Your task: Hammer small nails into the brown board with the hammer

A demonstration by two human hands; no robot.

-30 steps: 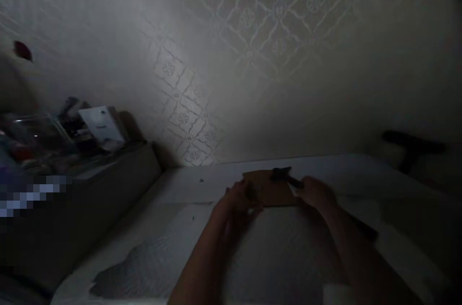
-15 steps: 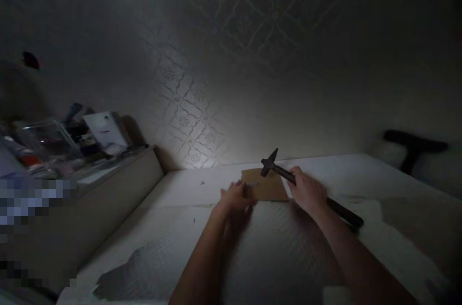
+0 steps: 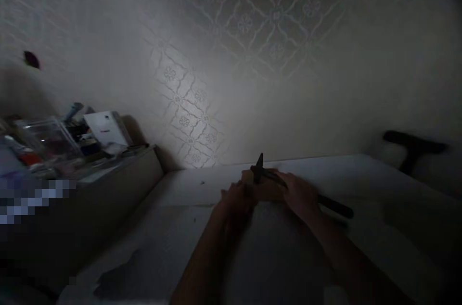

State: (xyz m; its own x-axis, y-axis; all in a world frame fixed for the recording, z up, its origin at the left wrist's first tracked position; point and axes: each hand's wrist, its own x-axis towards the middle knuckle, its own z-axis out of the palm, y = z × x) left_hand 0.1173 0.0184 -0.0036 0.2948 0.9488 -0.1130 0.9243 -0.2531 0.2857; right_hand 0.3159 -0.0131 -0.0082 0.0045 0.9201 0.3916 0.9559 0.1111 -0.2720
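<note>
My right hand (image 3: 300,194) is wrapped round the handle of a hammer (image 3: 257,171), with the dark grip end sticking out behind the wrist. The hammer's head hangs over the left part of a flat brown piece of cardboard (image 3: 269,193), near my left fingers. At the cardboard's left edge, my left hand (image 3: 238,199) is closed on it with curled fingers. Shadow hides the fingertips and whatever small thing lies under the hammer's head.
On the left, a raised cabinet top (image 3: 108,168) bears a white box (image 3: 106,128), a clear plastic case (image 3: 48,139) and clutter. Small dark bits (image 3: 202,182) lie on the white surface (image 3: 184,187). Patterned wall (image 3: 231,103) rises behind; a dark T-shaped object (image 3: 415,144) stands right.
The hammer's head has moved left and down over the cardboard, and my right hand has shifted left with it. My left hand has stayed in place. The work surface looks darker.
</note>
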